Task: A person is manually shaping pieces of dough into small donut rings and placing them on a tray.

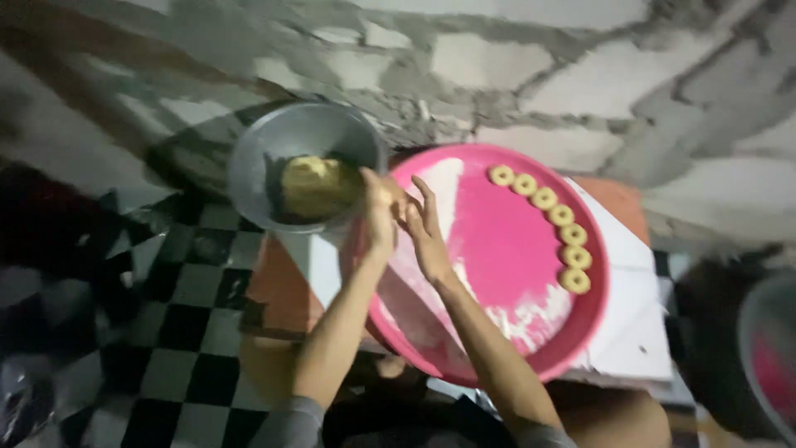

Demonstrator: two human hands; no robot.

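Rough block wall behind; your hands meet over the pink tray [531, 274].
Your left hand [380, 211] and right hand [424, 228] press palms together, contents hidden; dough bowl [249, 166] just left, ring cookies [560, 216] right.

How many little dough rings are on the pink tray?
7. The rings curve in a row along the right side of the tray, from top to lower right. None seem hidden.

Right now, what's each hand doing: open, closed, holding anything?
Left hand: pressed against the right, fingers straight; anything between them cannot be told.
Right hand: open, fingers extended, palm against the left.
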